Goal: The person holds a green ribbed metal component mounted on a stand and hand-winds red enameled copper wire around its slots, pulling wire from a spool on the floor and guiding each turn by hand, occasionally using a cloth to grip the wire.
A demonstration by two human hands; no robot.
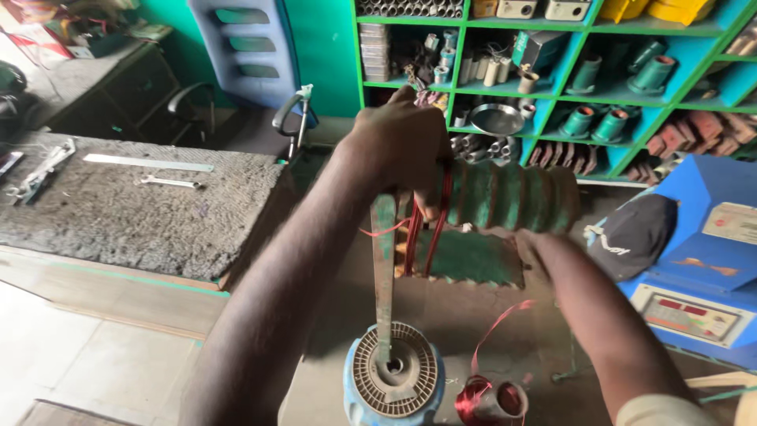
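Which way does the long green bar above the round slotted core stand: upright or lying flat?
Upright: the green bar rises vertically from the slotted core to the left hand.

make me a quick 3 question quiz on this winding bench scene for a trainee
1. True or false: the left hand grips the red wire coils on the green stepped former.
2. What lies below the hands? A) a blue motor stator B) a drill C) a bucket
3. Fill in: the right hand is under the green former, and a spool of ____ wire sits beside the stator.

Key: 1 true; 2 A; 3 red
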